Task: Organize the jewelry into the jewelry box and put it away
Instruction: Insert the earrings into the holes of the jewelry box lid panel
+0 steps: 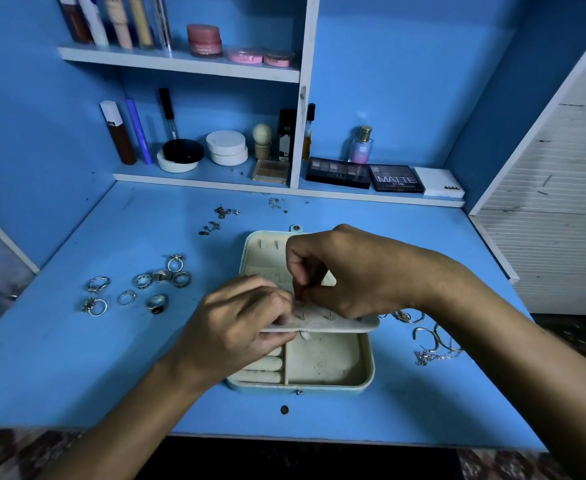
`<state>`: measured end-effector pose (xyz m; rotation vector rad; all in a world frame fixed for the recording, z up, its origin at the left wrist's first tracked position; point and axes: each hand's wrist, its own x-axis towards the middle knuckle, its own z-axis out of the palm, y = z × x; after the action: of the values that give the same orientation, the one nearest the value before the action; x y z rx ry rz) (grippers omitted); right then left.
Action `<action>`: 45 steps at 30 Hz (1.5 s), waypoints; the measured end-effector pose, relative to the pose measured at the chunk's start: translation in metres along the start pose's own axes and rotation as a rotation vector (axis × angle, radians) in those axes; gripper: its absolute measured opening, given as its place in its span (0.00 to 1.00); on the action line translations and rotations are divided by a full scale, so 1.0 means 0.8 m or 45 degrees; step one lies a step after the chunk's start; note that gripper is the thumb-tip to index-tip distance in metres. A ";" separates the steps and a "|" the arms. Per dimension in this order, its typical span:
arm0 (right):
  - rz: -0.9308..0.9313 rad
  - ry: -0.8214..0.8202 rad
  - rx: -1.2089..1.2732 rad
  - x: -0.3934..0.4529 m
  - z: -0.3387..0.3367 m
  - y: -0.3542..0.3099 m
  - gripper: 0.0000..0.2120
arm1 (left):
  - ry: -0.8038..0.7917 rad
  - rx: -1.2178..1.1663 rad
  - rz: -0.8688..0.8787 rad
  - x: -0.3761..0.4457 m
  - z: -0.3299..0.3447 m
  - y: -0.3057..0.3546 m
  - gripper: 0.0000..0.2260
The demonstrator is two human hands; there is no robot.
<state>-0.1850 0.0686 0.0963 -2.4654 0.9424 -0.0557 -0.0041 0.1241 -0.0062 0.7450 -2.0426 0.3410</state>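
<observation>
A pale blue jewelry box [333,384] lies open on the blue desk, its cream lid [260,247] laid flat behind it. A cream earring panel [322,323] is lifted over the box. My left hand [236,327] grips the panel's left edge. My right hand [350,271] pinches something tiny at the panel's top; the item itself is too small to make out. Several silver rings [139,285] lie to the left. Small stud earrings [220,216] are scattered behind the box. Bangles and chains [430,337] lie to the right.
Shelves at the back of the blue desk [111,358] hold makeup: palettes [367,176], a perfume bottle [361,145], round jars [227,147] and tubes. A white slatted panel [561,202] stands at the right. The desk's front edge runs just below the box.
</observation>
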 end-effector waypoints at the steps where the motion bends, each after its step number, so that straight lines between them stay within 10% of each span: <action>1: 0.001 0.005 0.004 -0.001 0.000 0.000 0.12 | 0.000 -0.005 -0.003 0.000 0.000 0.000 0.16; 25: 0.038 -0.022 -0.060 0.002 0.010 0.003 0.08 | -0.051 -0.042 -0.008 -0.001 0.000 0.001 0.15; 45: 0.147 0.737 1.320 0.007 0.023 0.103 0.12 | -0.082 -0.005 -0.116 0.042 -0.003 -0.034 0.17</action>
<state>-0.2277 0.0209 0.0416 -1.4250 0.9283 -0.9899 0.0011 0.0915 0.0223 0.8533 -2.0615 0.2640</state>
